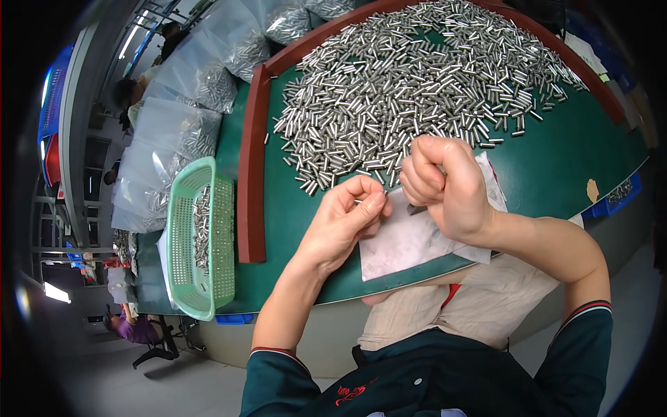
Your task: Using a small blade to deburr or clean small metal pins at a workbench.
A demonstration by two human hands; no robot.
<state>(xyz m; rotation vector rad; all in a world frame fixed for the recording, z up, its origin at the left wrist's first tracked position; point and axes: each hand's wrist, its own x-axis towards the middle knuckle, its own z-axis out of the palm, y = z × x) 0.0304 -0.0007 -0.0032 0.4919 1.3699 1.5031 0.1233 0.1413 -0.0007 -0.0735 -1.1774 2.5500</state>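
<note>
A dark green jacket with red-and-white cuff stripes fills the bottom of the view, with a beige apron over the lap below the counter's near edge. The left hand is pinched shut, thumb and forefinger gripping one small metal pin just above the counter, near its near edge. The right hand is clenched in a fist right beside it, almost touching; whether it holds anything inside I cannot tell. Both hands hover over a sheet of grey-white paper that lies flat on the green counter and reaches its near edge. Beyond the hands, a broad heap of short silvery pins spreads across the middle and far side of the counter. A red-brown raised rim bounds the counter's left edge. Outside that rim sits a light green perforated basket with more pins in it, and clear plastic bags of pins are stacked toward the far left corner.
</note>
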